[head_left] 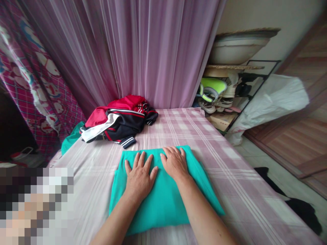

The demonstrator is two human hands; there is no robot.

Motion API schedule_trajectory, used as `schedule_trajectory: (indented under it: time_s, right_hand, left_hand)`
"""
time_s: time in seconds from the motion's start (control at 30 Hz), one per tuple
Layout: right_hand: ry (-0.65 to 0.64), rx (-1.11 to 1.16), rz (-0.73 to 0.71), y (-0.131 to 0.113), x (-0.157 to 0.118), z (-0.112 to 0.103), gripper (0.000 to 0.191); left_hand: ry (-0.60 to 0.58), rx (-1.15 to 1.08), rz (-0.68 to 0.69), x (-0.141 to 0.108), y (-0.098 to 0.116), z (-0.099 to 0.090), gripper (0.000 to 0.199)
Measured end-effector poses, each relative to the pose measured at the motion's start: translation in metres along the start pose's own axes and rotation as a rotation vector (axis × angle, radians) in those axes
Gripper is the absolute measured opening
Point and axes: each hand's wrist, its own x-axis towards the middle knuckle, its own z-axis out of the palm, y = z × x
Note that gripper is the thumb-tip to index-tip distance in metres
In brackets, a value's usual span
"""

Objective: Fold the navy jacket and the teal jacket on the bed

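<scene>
A teal cloth [163, 204], folded into a flat, rough rectangle, lies in front of me on the checked bed sheet [230, 177]. My left hand [140, 177] rests flat on its left half with the fingers spread. On the upper right part of the cloth lies my right hand [175, 161], palm down, fingers stretched towards the far edge. Neither hand grips anything. Whether the cloth is a garment I cannot tell from this fold.
Beyond the cloth lies a heaped red, black and white jacket [125, 119], with another teal cloth [73, 137] at the left edge. A purple curtain [153, 51] hangs behind. To the right stand a shoe rack [251, 98] and a white plastic bag [276, 98].
</scene>
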Motion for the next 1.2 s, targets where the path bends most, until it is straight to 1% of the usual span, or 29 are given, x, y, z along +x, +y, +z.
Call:
schedule_trajectory:
  time_s: [0.27,0.47,0.7,0.93,1.2]
  right_hand:
    - [-0.006,0.015,0.003,-0.001,0.000,-0.002,0.040]
    - [-0.040,-0.003,0.013,-0.001,0.001,-0.003,0.041]
    - [-0.041,-0.007,0.010,-0.002,0.001,-0.005,0.040]
    - [-0.006,-0.003,-0.005,-0.001,-0.001,-0.005,0.039]
    - [-0.022,0.002,0.011,-0.001,0.000,-0.004,0.039]
  left_hand:
    - [-0.015,0.018,-0.014,0.000,0.004,-0.007,0.054]
    - [-0.037,0.006,0.002,0.001,0.002,-0.007,0.054]
    - [-0.025,0.030,-0.021,0.001,0.006,-0.011,0.053]
    - [-0.009,0.014,-0.006,0.000,0.005,-0.010,0.054]
    - [-0.007,0.010,-0.002,0.000,0.005,-0.009,0.054]
